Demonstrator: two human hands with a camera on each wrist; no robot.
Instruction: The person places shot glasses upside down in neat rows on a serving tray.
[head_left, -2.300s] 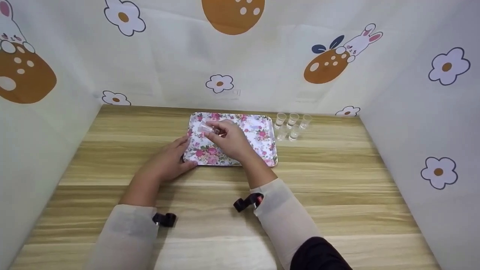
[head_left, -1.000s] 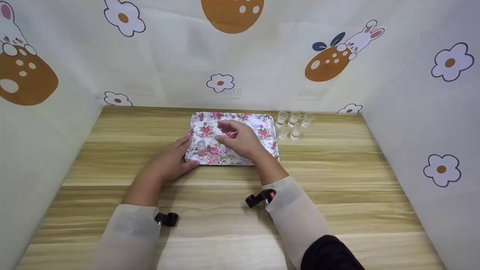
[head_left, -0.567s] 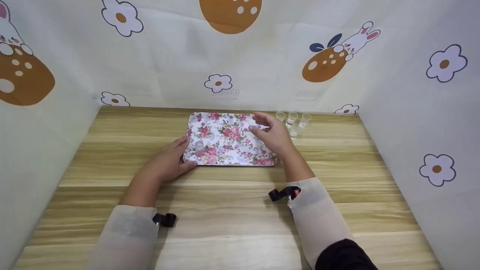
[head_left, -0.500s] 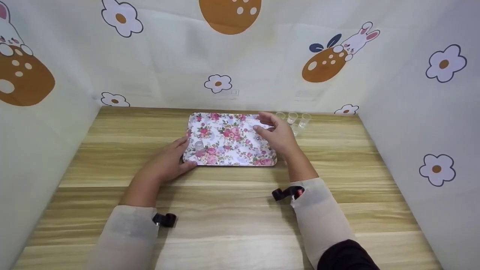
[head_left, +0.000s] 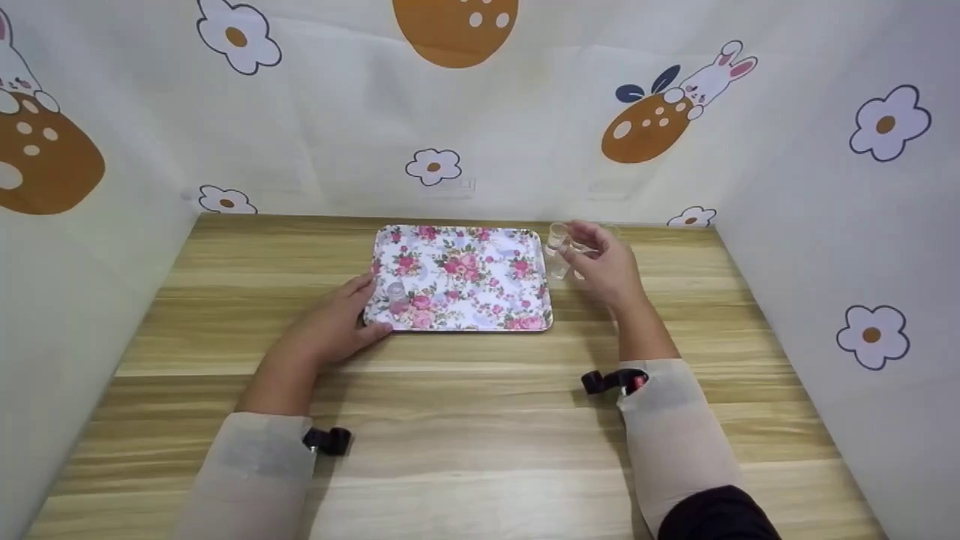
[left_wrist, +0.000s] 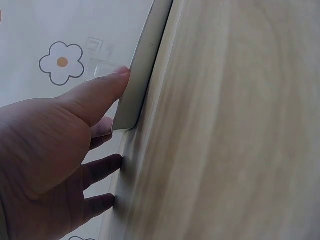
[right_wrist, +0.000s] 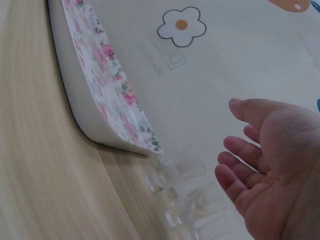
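A floral tray (head_left: 480,289) lies on the wooden table, with one small clear shot glass (head_left: 396,294) standing near its left front corner. My left hand (head_left: 334,322) holds that corner, thumb on the front rim and fingers along the left side. In the left wrist view, the thumb presses the tray's outer wall (left_wrist: 137,95). To the right of the tray stand several more clear shot glasses (head_left: 557,238), some hidden behind my right hand (head_left: 607,268). That hand hovers over them, its fingers loosely bent and holding nothing. The right wrist view shows the glasses (right_wrist: 197,204) apart from its fingertips.
Cloth walls (head_left: 337,112) printed with flowers and rabbits enclose the table (head_left: 442,435) at the back and sides. The tray and glasses sit close to the back wall. A small black camera (head_left: 328,441) sticks out from the left sleeve.
My right hand has set the shot glass down on the tray, let go of it and moved right to the other glasses. The left hand has stayed at the tray's corner.
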